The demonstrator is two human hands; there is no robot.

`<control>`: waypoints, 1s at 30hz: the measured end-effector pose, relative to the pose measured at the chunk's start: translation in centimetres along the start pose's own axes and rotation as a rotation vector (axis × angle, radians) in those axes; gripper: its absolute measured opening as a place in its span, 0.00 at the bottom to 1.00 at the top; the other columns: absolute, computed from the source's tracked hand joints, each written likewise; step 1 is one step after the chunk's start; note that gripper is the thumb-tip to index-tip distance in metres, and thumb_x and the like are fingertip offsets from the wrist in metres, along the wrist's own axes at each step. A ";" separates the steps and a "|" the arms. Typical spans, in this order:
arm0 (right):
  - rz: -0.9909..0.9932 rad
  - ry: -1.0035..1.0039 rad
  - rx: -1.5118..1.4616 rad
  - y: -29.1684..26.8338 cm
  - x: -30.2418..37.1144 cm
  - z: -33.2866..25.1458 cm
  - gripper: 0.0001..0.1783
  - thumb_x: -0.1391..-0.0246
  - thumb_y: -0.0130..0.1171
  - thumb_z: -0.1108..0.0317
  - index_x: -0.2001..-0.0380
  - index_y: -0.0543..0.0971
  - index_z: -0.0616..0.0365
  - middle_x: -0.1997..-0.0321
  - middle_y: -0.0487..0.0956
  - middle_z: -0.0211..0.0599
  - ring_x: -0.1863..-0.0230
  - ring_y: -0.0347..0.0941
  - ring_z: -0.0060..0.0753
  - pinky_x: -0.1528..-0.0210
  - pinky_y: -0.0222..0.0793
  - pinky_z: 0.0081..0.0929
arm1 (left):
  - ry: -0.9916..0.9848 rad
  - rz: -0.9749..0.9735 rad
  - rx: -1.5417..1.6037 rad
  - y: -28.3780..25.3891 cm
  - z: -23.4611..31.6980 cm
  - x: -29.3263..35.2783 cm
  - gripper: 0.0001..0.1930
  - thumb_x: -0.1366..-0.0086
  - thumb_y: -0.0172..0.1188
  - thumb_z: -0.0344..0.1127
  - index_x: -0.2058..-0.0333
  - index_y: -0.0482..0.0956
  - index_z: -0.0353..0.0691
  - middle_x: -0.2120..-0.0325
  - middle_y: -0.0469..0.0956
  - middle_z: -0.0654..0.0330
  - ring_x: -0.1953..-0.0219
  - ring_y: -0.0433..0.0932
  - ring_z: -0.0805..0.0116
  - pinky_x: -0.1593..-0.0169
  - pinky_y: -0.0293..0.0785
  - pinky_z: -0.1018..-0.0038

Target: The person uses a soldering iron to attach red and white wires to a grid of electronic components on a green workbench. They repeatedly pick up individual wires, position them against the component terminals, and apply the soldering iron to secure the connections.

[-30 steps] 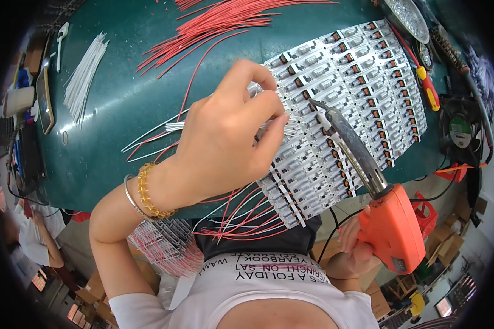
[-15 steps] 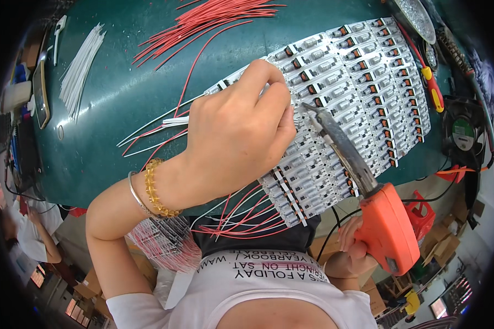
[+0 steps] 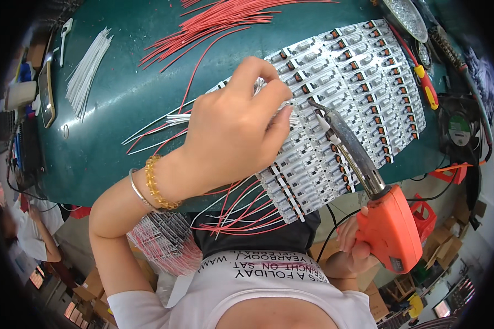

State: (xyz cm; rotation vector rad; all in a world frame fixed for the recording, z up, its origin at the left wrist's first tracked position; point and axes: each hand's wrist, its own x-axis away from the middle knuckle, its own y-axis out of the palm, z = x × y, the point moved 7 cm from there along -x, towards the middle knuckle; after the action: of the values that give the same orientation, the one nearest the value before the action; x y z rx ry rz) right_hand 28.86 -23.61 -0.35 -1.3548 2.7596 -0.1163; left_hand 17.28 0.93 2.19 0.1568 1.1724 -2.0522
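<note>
A large sheet of white circuit boards (image 3: 362, 82) with rows of small grey and orange-black parts lies on the green bench. Over its left part is my left hand (image 3: 239, 118), fingers bent and closed round a few white wires (image 3: 178, 118); their tips poke out past the thumb side, above the boards. My right hand (image 3: 355, 244) grips the orange handle of a soldering gun (image 3: 392, 230). Its dark bent tip (image 3: 313, 103) is over the boards, just right of my left fingers; whether it touches them I cannot tell. Red and white wires (image 3: 241, 216) trail from the sheet's near left edge.
Loose red wires (image 3: 214, 24) lie at the back, a white wire bundle (image 3: 88, 74) at the left. A phone (image 3: 46, 93) rests by the left edge. On the right are a screwdriver (image 3: 427, 88), a metal dish (image 3: 406, 19) and a black fan (image 3: 458, 129). Another person (image 3: 41, 230) is far left.
My left hand has shifted slightly left and its fingers have loosened, showing the white wire tips. The soldering gun's tip has moved a little to the right and away from me.
</note>
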 end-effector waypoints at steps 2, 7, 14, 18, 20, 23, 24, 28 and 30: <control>0.040 -0.006 -0.010 -1.3 1.1 1.1 0.45 0.46 0.59 0.39 0.45 0.65 0.74 0.90 0.66 0.22 0.90 0.60 0.18 0.83 0.60 0.17 | -0.026 -0.039 0.071 -0.5 0.0 -0.2 0.06 0.49 0.65 0.24 0.74 0.76 0.35 0.66 0.75 0.57 0.79 0.74 0.69 0.78 0.67 0.76; 0.025 0.066 -0.058 -0.2 0.5 -0.2 0.45 0.46 0.59 0.39 0.45 0.65 0.74 0.90 0.66 0.22 0.90 0.60 0.18 0.83 0.60 0.17 | -0.043 -0.092 0.059 0.3 0.7 0.7 0.06 0.49 0.65 0.23 0.73 0.76 0.35 0.66 0.75 0.57 0.78 0.75 0.69 0.76 0.69 0.75; 0.036 0.021 0.135 -2.1 2.4 1.4 0.43 0.47 0.61 0.40 0.49 0.66 0.73 0.89 0.66 0.24 0.89 0.61 0.18 0.82 0.61 0.17 | -0.022 -0.051 -0.024 0.8 0.9 0.7 0.06 0.51 0.64 0.23 0.75 0.75 0.37 0.69 0.76 0.60 0.78 0.76 0.68 0.76 0.70 0.75; -0.015 0.127 0.206 -2.0 2.2 1.5 0.40 0.51 0.62 0.37 0.57 0.69 0.67 0.85 0.69 0.24 0.85 0.64 0.22 0.79 0.61 0.21 | -0.007 -0.028 -0.048 1.1 1.0 0.8 0.07 0.52 0.64 0.23 0.76 0.74 0.37 0.69 0.76 0.61 0.79 0.76 0.69 0.77 0.70 0.75; -0.016 0.195 0.301 -2.1 2.5 1.3 0.37 0.54 0.61 0.31 0.65 0.71 0.59 0.80 0.72 0.24 0.80 0.68 0.26 0.73 0.63 0.26 | -0.003 -0.020 -0.060 1.2 1.0 0.9 0.07 0.52 0.64 0.23 0.76 0.74 0.38 0.70 0.76 0.62 0.80 0.75 0.70 0.78 0.69 0.76; -0.099 0.168 0.265 -2.5 2.4 1.4 0.37 0.53 0.60 0.31 0.64 0.72 0.60 0.79 0.72 0.25 0.80 0.67 0.27 0.74 0.62 0.26 | 0.008 -0.013 -0.069 1.0 1.0 0.9 0.08 0.52 0.64 0.23 0.76 0.73 0.38 0.70 0.75 0.62 0.81 0.75 0.71 0.79 0.69 0.76; -0.108 0.125 0.229 -2.4 2.2 1.3 0.38 0.52 0.60 0.33 0.60 0.71 0.63 0.81 0.71 0.25 0.82 0.66 0.25 0.76 0.61 0.24 | 0.013 -0.013 -0.068 1.1 1.1 0.8 0.08 0.52 0.64 0.23 0.76 0.73 0.38 0.70 0.75 0.62 0.81 0.75 0.71 0.79 0.68 0.76; -0.028 -0.040 0.127 -1.5 1.5 0.8 0.43 0.47 0.61 0.41 0.47 0.66 0.74 0.89 0.66 0.23 0.90 0.59 0.18 0.84 0.58 0.17 | 0.020 -0.023 -0.082 1.2 1.3 0.6 0.07 0.52 0.64 0.23 0.76 0.73 0.38 0.70 0.75 0.62 0.81 0.75 0.71 0.79 0.68 0.76; -0.022 -0.027 0.097 -1.1 1.2 0.7 0.43 0.46 0.61 0.41 0.47 0.66 0.74 0.90 0.66 0.22 0.91 0.59 0.17 0.84 0.58 0.17 | 0.019 -0.009 -0.064 1.4 1.1 0.7 0.07 0.51 0.64 0.24 0.76 0.74 0.38 0.70 0.75 0.62 0.81 0.74 0.71 0.79 0.68 0.76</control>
State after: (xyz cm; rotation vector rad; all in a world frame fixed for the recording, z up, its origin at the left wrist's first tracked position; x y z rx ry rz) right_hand 29.10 -25.23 -0.95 -1.3522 2.6797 -0.2274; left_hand 17.96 -0.77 1.51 0.1401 1.2512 -2.0225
